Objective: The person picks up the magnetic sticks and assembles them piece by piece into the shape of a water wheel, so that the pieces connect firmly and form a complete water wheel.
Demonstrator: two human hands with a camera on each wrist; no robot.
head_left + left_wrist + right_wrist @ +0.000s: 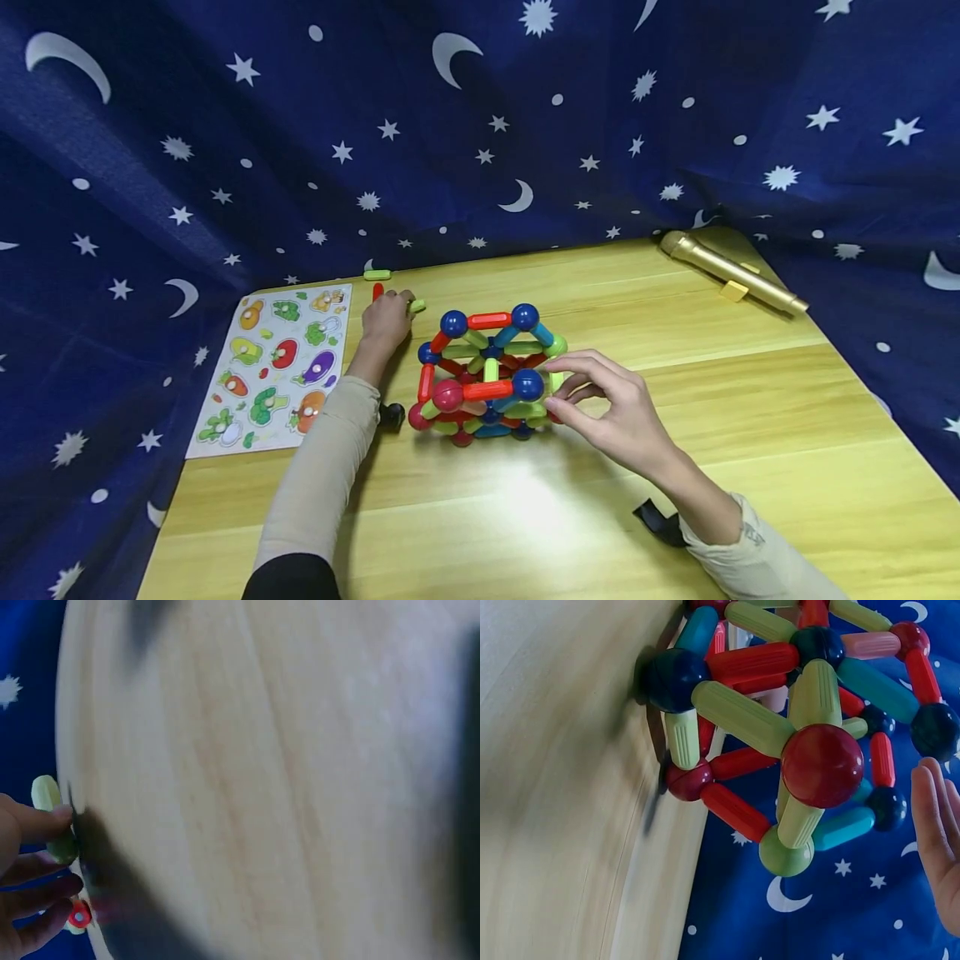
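Observation:
A frame of magnetic sticks and balls [487,390] stands on the table, with red, green and blue sticks joined by coloured balls. My left hand [386,320] is at the table's far edge, left of the frame. Its thumb and fingers pinch a light green stick [46,793]; a red stick [378,291] lies by the fingers. At the frame's right side is my right hand [611,404], thumb and forefinger spread apart near a green stick [556,382]. In the right wrist view its straight fingers come close to a dark blue ball [935,731]; whether they touch is unclear.
A sheet of vegetable pictures [277,367] lies at the left. Another green stick [377,275] is at the back edge by the starry blue cloth [480,108]. A gold microphone [738,271] lies at the back right. Black straps [660,523] show by both wrists.

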